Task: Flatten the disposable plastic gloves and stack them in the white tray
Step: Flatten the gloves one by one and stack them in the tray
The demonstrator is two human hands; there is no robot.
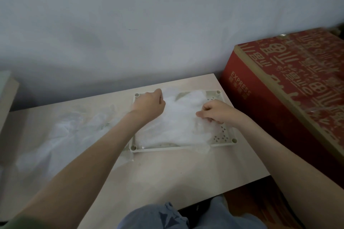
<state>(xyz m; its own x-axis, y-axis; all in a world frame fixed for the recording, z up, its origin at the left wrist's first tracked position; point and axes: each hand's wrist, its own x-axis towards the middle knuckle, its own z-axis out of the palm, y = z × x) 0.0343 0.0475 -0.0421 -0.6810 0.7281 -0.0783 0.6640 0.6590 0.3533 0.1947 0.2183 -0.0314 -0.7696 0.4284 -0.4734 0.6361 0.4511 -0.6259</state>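
Note:
A white perforated tray [226,138] lies on the pale table, right of centre. A stack of clear plastic gloves [175,128] fills most of it and spills a little over the front rim. My left hand [149,105] is curled at the stack's far left corner and grips the plastic there. My right hand [217,112] pinches the plastic at the stack's right side, fingers bent down onto it. A loose pile of crumpled gloves [61,139] lies on the table to the left of the tray.
A big red cardboard box [290,87] stands close against the table's right edge. The table [167,171] ends just in front of my knees in blue jeans [163,217]. A grey wall runs behind. A pale board [7,96] is at the far left.

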